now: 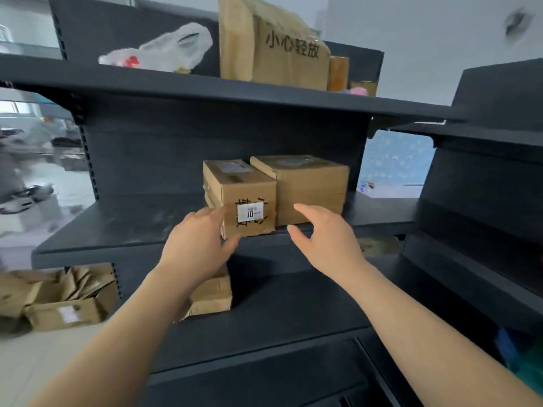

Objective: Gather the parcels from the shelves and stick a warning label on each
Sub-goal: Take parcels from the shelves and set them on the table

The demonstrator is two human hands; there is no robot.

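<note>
Two cardboard parcels stand side by side on the middle shelf (117, 227) of a dark metal rack. The smaller parcel (249, 195) carries a white sticker on its front; the larger parcel (311, 186) is to its right. My left hand (197, 245) touches the smaller parcel's lower left corner, thumb under its front edge, fingers along its left side. My right hand (326, 239) hovers open in front of the larger parcel, not touching it. A third parcel (211, 295) lies on the shelf below, partly hidden by my left arm.
On the top shelf stand a tall cardboard box (276, 45) with black handwriting, a white plastic bag (170, 51) and small boxes. Flattened cartons and a box (58, 298) lie on the floor at left. A second dark rack (484, 171) adjoins on the right.
</note>
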